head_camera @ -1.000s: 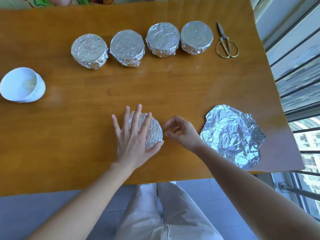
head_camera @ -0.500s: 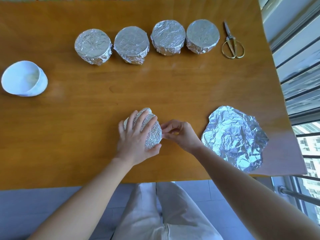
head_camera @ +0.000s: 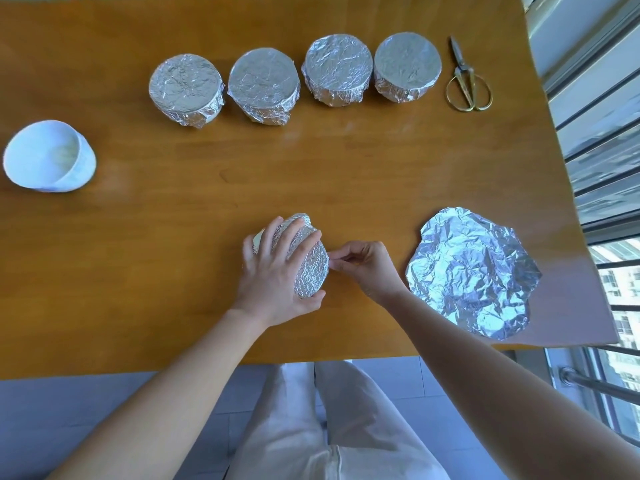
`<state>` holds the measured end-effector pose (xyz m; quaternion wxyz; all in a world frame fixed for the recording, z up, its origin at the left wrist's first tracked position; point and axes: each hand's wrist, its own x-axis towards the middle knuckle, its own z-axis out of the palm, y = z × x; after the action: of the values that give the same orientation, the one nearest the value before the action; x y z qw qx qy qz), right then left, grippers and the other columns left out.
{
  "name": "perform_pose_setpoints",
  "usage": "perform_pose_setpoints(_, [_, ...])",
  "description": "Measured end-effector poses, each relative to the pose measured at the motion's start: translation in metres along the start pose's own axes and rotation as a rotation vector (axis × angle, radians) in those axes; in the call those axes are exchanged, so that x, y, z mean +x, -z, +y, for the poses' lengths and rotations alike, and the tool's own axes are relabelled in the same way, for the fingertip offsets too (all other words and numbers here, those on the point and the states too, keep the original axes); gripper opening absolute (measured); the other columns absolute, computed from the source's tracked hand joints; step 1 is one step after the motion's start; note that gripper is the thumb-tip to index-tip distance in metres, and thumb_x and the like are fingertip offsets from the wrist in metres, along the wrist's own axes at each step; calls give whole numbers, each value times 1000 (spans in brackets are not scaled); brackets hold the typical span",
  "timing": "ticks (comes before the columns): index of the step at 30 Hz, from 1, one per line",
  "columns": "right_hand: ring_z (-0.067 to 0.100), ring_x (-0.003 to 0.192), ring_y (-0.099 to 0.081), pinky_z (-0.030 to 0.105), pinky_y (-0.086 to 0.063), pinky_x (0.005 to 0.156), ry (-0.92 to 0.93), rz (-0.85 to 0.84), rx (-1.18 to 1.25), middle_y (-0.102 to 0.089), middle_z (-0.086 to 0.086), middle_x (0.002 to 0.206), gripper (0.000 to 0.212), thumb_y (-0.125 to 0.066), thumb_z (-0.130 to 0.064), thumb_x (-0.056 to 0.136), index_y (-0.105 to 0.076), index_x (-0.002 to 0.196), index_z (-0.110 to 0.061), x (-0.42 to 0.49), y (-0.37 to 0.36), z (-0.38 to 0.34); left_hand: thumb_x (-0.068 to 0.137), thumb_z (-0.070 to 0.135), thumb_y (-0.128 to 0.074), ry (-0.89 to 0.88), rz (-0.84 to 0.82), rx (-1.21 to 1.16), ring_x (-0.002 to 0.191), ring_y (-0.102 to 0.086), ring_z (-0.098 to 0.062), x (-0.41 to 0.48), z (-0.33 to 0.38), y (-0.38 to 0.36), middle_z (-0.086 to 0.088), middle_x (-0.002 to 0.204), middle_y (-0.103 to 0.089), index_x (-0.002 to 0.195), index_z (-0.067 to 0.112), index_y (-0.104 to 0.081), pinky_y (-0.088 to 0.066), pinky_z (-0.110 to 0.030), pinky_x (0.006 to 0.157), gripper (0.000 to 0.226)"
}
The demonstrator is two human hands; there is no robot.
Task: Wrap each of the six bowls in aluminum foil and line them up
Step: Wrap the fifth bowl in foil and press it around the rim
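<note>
While tilted, bowl (head_camera: 310, 268) nr table (head_camera: 138, 271) edge.

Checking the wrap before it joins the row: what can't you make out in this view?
- Head view: held bowl's far side, covered by the left hand; foil seal there unknown.
- Fold the right hand pinches: too small to judge.
- Undersides of the four wrapped bowls in the row: against the table.
</note>
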<state>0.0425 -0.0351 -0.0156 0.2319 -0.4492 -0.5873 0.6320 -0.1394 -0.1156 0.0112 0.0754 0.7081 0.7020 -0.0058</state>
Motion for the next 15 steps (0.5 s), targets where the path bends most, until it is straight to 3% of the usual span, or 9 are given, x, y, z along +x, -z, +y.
perform_pose_setpoints(4, [3,78,-67,17,-51,75,26,114,44,-72,-1,84,13,-73,3,83,-75,86,-9,-9,-13,4,67,69,-55,0,17,-2,145,-27,-33,0,1,0,-1,157,-32,148,33,-39,-29,-57,105,90])
perform_pose_setpoints(9, [11,95,-68,24,-51,85,75,333,7,-73,5,100,19,-62,4,89,-76,97,-5,-28,-43,12,67,68,-55,15,18,-20,145,-27,-33,0,2,0,0,157,-33,147,33,-41,-29,-56,104,88])
perform_pose_setpoints(13, [6,112,-62,24,-48,97,112,288,-45,-68,0,117,27,-58,-4,95,-71,118,-8,-42,-53,20,68,68,-54,26,23,-32,145,-28,-32,0,3,1,2,156,-33,147,34,-41,-28,-56,105,87])
perform_pose_setpoints(15, [6,111,-64,23,-49,96,78,280,-4,-70,-3,116,25,-64,-7,93,-72,116,-11,-43,-47,20,68,68,-54,16,24,-30,144,-28,-32,0,3,1,1,156,-33,147,33,-41,-28,-56,105,87])
